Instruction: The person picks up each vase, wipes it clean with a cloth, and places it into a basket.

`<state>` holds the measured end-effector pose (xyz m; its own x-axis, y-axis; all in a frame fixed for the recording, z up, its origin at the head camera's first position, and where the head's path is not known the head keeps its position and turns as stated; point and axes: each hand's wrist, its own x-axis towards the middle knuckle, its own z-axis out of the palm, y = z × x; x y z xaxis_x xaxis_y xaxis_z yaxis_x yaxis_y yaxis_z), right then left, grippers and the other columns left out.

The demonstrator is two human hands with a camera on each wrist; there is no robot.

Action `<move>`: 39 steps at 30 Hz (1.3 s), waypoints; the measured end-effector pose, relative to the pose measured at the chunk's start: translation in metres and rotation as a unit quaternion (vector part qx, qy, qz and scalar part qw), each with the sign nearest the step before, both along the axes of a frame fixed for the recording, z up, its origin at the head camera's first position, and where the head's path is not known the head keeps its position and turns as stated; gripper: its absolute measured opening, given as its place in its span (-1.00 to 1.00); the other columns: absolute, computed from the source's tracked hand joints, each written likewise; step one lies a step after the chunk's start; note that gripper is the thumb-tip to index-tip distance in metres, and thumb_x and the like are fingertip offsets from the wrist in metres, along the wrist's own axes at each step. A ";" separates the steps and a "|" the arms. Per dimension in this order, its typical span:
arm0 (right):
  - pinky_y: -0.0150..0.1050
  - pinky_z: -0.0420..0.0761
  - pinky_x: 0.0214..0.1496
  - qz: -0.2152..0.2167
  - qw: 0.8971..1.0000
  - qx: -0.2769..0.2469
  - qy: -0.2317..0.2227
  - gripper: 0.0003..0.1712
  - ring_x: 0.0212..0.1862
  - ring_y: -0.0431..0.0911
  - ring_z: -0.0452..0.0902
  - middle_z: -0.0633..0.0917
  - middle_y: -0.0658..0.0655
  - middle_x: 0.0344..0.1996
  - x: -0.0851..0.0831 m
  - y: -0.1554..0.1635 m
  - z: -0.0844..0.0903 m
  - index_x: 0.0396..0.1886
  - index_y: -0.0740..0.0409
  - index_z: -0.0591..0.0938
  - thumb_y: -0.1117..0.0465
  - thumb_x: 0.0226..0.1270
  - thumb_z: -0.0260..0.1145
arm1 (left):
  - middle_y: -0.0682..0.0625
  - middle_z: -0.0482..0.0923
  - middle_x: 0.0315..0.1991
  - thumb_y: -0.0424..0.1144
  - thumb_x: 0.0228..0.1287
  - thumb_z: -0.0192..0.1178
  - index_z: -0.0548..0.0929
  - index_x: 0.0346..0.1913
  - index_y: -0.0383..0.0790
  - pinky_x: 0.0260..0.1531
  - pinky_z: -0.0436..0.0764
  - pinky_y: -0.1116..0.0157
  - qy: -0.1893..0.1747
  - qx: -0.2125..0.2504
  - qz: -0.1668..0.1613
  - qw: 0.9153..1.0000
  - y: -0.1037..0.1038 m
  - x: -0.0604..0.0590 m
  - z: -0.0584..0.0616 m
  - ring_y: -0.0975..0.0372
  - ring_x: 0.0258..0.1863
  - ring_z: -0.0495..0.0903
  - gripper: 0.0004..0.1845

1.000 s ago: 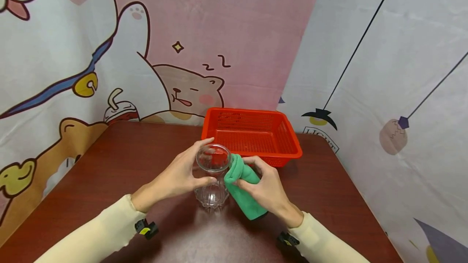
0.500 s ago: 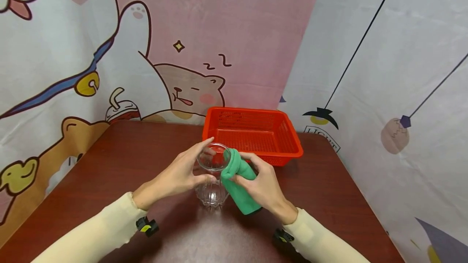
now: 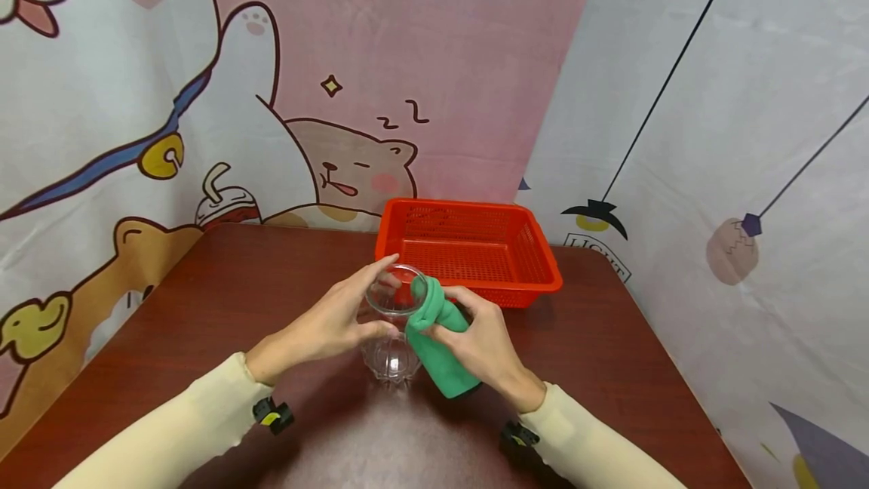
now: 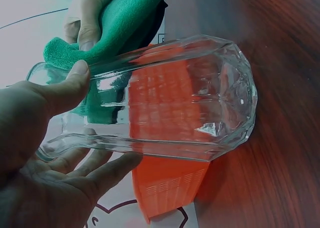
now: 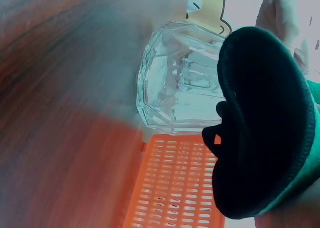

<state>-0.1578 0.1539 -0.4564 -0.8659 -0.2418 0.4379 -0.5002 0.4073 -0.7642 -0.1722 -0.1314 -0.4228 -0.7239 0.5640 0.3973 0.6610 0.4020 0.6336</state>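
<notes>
My right hand point(image 3: 478, 338) has pushed the green cloth point(image 3: 434, 338) further over the glass point(image 3: 392, 327) rim since a second ago. Right fingers curl tight round the cloth. My left hand point(image 3: 326, 327) grips the glass near its rim, upright mid-surface point(image 3: 224, 308), before red basket point(image 3: 468, 251) at far edge.
</notes>
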 end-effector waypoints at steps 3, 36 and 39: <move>-0.26 0.82 0.08 0.004 1.000 0.014 0.002 -0.42 0.00 -0.14 0.84 0.94 -0.05 0.11 -0.001 0.000 0.001 0.36 -0.09 0.85 0.15 0.37 0.80 | -0.19 0.74 0.37 -0.32 0.34 0.72 0.17 0.88 -0.26 0.24 0.87 0.08 0.003 -0.005 -0.001 1.000 0.000 0.000 0.001 -0.12 0.20 0.84 0.20; -0.32 0.76 -0.02 0.033 0.986 0.161 -0.019 -0.48 -0.09 -0.21 0.71 0.89 -0.01 0.03 -0.004 0.007 -0.011 0.18 0.05 0.86 0.18 0.26 0.86 | -0.25 0.67 0.40 -0.31 0.37 0.67 0.09 0.87 -0.30 0.33 0.83 -0.14 -0.026 -0.005 -0.021 0.999 0.000 0.000 -0.001 -0.22 0.33 0.77 0.20; -0.34 0.73 -0.05 0.036 0.984 0.173 -0.024 -0.49 -0.12 -0.23 0.67 0.87 -0.02 0.01 -0.006 0.007 -0.013 0.17 0.05 0.85 0.17 0.27 0.86 | -0.28 0.67 0.40 -0.31 0.36 0.67 0.09 0.87 -0.29 0.32 0.84 -0.12 -0.025 -0.006 -0.020 0.999 -0.001 -0.001 0.000 -0.19 0.32 0.78 0.20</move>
<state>-0.1635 0.1606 -0.4697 -0.8587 -0.4302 0.2786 -0.5042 0.6117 -0.6095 -0.1730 -0.1320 -0.4231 -0.7193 0.5970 0.3552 0.6448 0.3836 0.6611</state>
